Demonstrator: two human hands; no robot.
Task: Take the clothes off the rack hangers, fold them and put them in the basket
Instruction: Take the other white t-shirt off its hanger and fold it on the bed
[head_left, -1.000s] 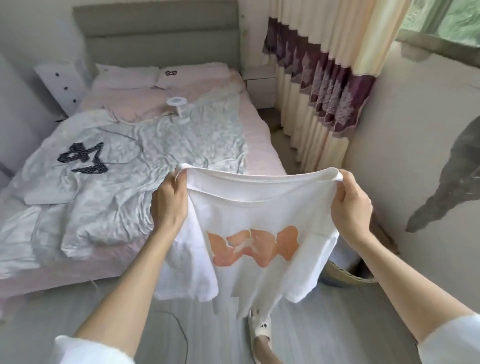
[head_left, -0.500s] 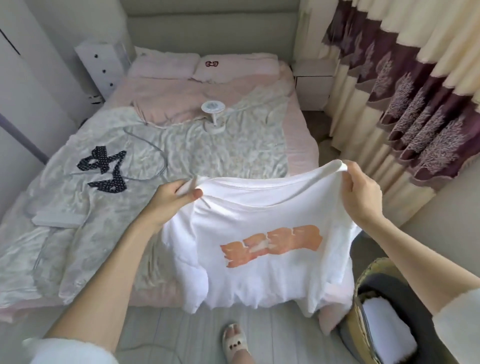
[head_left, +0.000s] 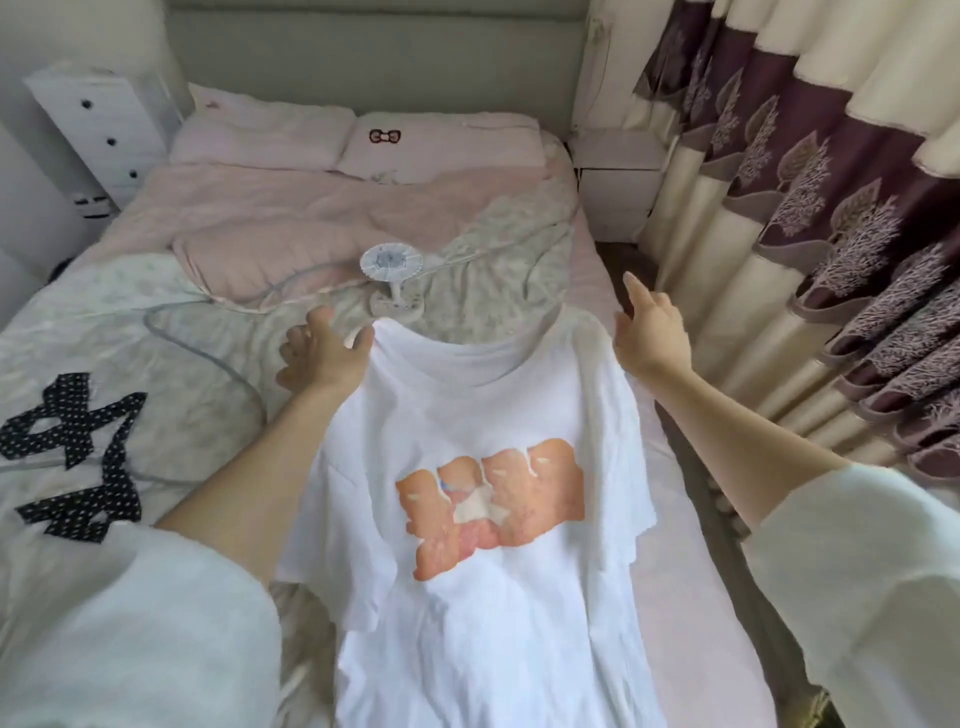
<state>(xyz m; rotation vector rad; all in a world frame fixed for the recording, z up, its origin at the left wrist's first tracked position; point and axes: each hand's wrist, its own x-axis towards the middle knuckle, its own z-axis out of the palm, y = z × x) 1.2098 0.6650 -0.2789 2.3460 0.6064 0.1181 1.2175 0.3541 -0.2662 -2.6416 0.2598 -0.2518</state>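
A white T-shirt (head_left: 467, 597) with an orange print lies spread flat, print up, on the bed (head_left: 291, 208), neck end away from me. My left hand (head_left: 322, 353) sits at the shirt's left shoulder with fingers spread, the thumb touching the cloth edge. At the right shoulder is my right hand (head_left: 649, 332), fingers loose, forefinger stretched out, the palm side against the fabric edge. Neither hand grips the shirt. No basket, rack or hangers are in view.
A small white fan (head_left: 390, 275) stands on the bed just beyond the shirt's collar, its grey cable (head_left: 208, 353) looping left. A white garment with a black dotted bow print (head_left: 78, 441) lies at left. Right of the bed are a white nightstand (head_left: 618, 176) and curtains (head_left: 810, 218).
The shirt, held up in the air by both hands before, now lies flat on the bed. Both hands have let go of its shoulders. The view has moved over the bed; the basket has left the view.
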